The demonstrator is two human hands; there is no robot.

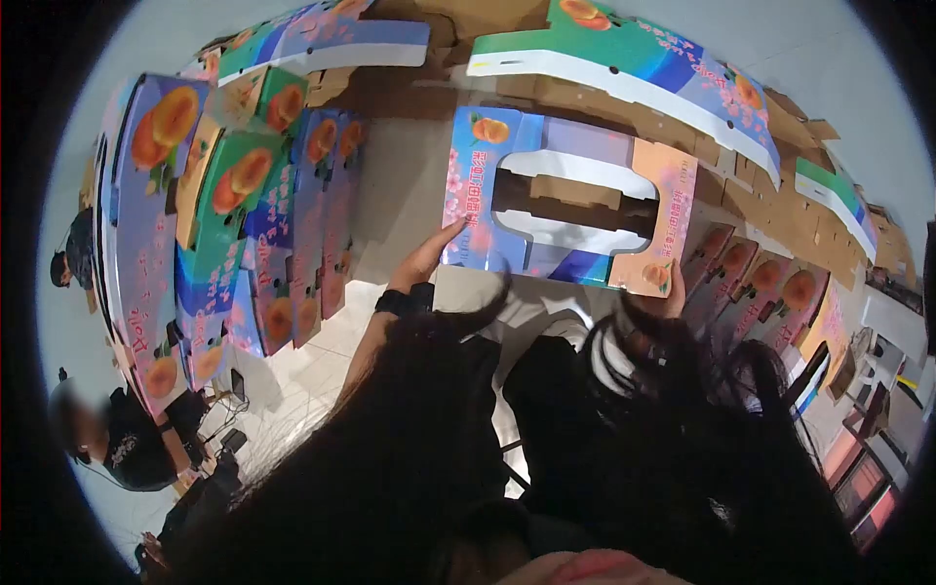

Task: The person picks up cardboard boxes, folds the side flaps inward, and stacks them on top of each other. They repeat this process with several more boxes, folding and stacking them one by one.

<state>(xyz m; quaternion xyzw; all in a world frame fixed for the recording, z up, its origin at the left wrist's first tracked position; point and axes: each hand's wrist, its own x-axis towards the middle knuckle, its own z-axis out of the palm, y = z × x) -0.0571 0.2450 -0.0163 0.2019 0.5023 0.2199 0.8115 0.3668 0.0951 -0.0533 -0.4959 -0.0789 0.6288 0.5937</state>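
The fingers of the left hand (429, 255) grip the near left corner of a shallow printed cardboard box (658, 185), the thumb lying along its blue panel. The right hand (673, 292) grips the opposite near corner, by the peach panel; dark hair (658, 361) hides part of it, so its exact finger placement cannot be told. Holding both ends probably keeps the wide, light box level and stops it twisting. It is held in front of the body, above the lap, with its long white-edged opening facing the wearer, a position that seems to suit looking into it while leaving the middle unobstructed.

Just beyond lie a long green, blue and white printed carton (634, 54) and folded brown cardboard (780, 210), apparently within easy reach. To the left, tall purple and green peach-printed boxes (146, 219) stand close together, likely packed on edge to save room on the pale tiled floor (327, 341). To the right, pink peach-printed boxes (795, 292) stand in a similar tight row. At the far left, a person in black (136, 439) is beside the upright boxes.
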